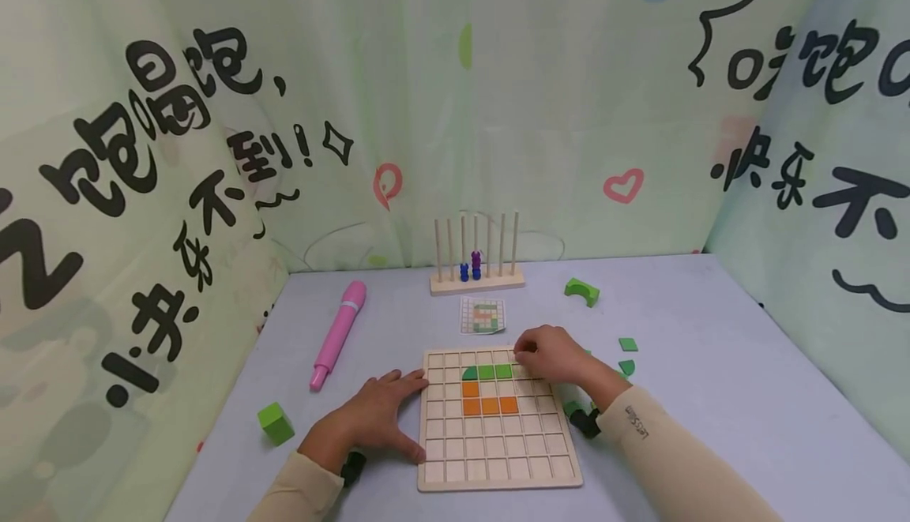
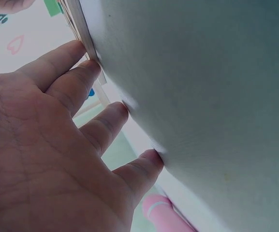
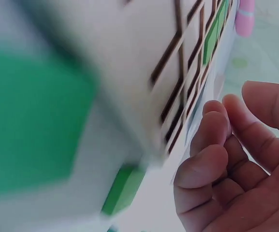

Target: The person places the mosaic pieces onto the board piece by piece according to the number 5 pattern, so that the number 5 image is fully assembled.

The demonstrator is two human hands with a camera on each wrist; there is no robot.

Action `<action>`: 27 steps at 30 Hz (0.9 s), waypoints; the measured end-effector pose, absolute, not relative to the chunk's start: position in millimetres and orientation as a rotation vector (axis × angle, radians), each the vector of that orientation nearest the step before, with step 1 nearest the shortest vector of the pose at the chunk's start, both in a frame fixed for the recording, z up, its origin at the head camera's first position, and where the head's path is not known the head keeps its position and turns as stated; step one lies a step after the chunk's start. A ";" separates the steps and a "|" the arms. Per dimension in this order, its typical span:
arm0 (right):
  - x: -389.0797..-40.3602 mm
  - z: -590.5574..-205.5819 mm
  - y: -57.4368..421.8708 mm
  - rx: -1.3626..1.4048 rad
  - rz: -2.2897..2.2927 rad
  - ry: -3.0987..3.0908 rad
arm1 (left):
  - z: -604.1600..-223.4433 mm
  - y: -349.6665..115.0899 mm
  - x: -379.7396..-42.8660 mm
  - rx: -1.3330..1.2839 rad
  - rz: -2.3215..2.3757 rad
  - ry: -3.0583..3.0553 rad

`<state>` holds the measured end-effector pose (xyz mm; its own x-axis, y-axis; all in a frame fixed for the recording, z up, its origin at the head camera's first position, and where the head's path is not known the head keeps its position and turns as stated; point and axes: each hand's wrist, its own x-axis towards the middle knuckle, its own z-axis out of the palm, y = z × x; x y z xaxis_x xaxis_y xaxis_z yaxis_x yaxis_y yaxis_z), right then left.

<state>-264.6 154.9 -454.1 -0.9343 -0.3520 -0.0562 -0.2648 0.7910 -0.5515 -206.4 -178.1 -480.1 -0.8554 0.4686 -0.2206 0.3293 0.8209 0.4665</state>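
Note:
A wooden grid board point(image 1: 498, 447) lies on the table. In an upper row sit a green rounded tile point(image 1: 470, 373) and two green square tiles point(image 1: 503, 372); orange tiles point(image 1: 490, 406) form an L below them. Along the board's left edge, my left hand point(image 1: 377, 415) rests with fingers spread and fingertips against the rim point(image 2: 83, 29). My right hand point(image 1: 554, 352) is over the board's upper right, fingers bent, close beside the last green tile. In the right wrist view its fingers point(image 3: 202, 166) curl with no piece visible; I cannot tell whether they pinch one.
Behind the board lie a printed pattern card point(image 1: 483, 315) and a peg stand point(image 1: 476, 285) with blue and purple beads. A pink microphone-like stick point(image 1: 337, 336) and green cube point(image 1: 276, 424) are left. Right are a green arch point(image 1: 583, 291) and loose green tiles point(image 1: 628, 344).

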 end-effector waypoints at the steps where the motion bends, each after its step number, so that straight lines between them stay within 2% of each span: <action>1: -264.0 -454.1 160.0 -0.469 -0.838 2.823 | -479.8 -178.0 -206.4 0.603 0.601 2.677; 7: -259.8 -458.8 186.2 -0.381 -0.825 2.832 | -479.4 -177.9 -206.6 0.611 0.591 2.685; 14: -253.1 -460.2 207.9 -0.425 -0.756 2.871 | -478.6 -177.3 -205.7 0.612 0.607 2.683; 27: -247.7 -460.0 219.7 -0.406 -0.709 2.861 | -476.4 -176.1 -204.5 0.603 0.609 2.681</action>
<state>-247.7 219.7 -460.0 -0.9493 -0.3000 -0.0942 -0.2213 0.8502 -0.4777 -204.5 -176.1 -476.4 -0.8576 0.4668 -0.2159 0.3278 0.8196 0.4699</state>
